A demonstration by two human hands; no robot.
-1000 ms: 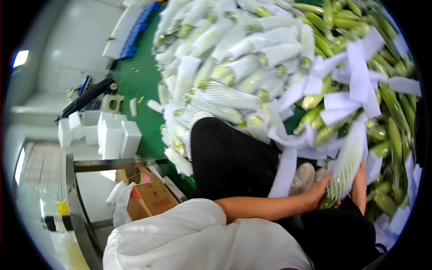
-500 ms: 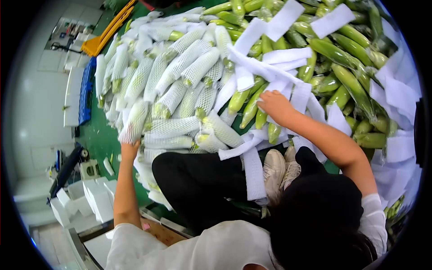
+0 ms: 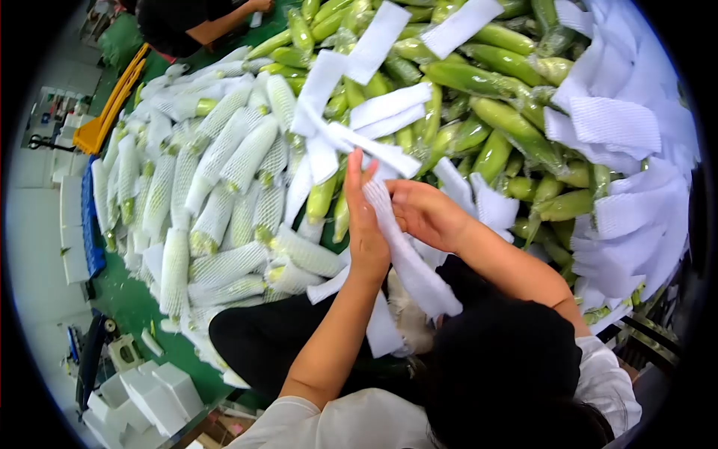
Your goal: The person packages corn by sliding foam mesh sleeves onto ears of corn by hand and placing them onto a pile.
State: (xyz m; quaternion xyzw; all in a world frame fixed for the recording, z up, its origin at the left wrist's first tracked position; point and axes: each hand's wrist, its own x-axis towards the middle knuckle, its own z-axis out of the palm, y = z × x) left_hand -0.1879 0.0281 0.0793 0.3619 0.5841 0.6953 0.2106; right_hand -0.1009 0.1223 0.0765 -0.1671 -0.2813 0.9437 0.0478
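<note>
A white foam net sleeve [image 3: 407, 262] hangs flattened between my two hands, its lower end slanting down to the right over my lap. My right hand [image 3: 428, 213] pinches its upper part with thumb and bent fingers. Close against the sleeve's left side is my left hand [image 3: 366, 228], fingers stretched upward and nearly straight. Long green vegetables in clear film [image 3: 493, 157] lie beyond my hands to the right. To the left is a heap of the same vegetables in white net sleeves [image 3: 217, 157], green ends showing. Loose sleeves [image 3: 389, 112] are scattered over the unsleeved ones.
A thick stack of loose white sleeves [image 3: 636, 202] lies at the right. Another person's arm [image 3: 224, 26] shows at the top. Further left are a yellow frame [image 3: 112, 101], a blue crate [image 3: 93, 224] and white foam boxes [image 3: 153, 396] on the green floor [image 3: 134, 299].
My left hand has let go of a sleeved vegetable at the left heap and come across to my right hand. The right hand has drawn back with a sleeve. The view has shifted rightward.
</note>
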